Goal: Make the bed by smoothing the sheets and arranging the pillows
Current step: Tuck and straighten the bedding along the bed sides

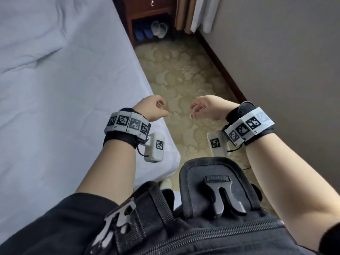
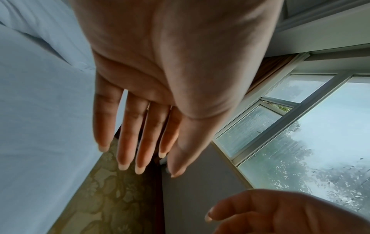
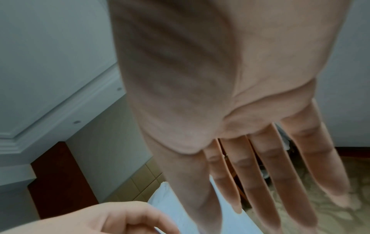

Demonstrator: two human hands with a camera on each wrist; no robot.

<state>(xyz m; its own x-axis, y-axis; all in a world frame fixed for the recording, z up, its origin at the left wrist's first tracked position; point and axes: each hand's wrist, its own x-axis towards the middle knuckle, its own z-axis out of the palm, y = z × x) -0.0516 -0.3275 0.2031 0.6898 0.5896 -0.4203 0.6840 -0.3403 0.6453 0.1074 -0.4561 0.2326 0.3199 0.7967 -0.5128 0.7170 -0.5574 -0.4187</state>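
Observation:
The bed (image 1: 64, 100) fills the left of the head view under a pale sheet, with creases and a raised fold (image 1: 33, 57) near its top left. My left hand (image 1: 158, 109) hovers over the bed's right edge with loosely relaxed fingers and holds nothing. The left wrist view shows my left hand's fingers (image 2: 140, 134) straight and empty beside the sheet (image 2: 40, 126). My right hand (image 1: 199, 111) hangs over the carpet, facing the left hand, also empty. Its fingers (image 3: 260, 182) are straight in the right wrist view. No pillow is plainly visible.
A patterned carpet aisle (image 1: 184, 80) runs between the bed and the wall (image 1: 276, 52) on the right. At its far end stands a wooden nightstand (image 1: 152, 13) with white slippers (image 1: 159, 28) and blue slippers (image 1: 143, 34) below, and curtains (image 1: 195, 13). A window (image 2: 300, 126) shows.

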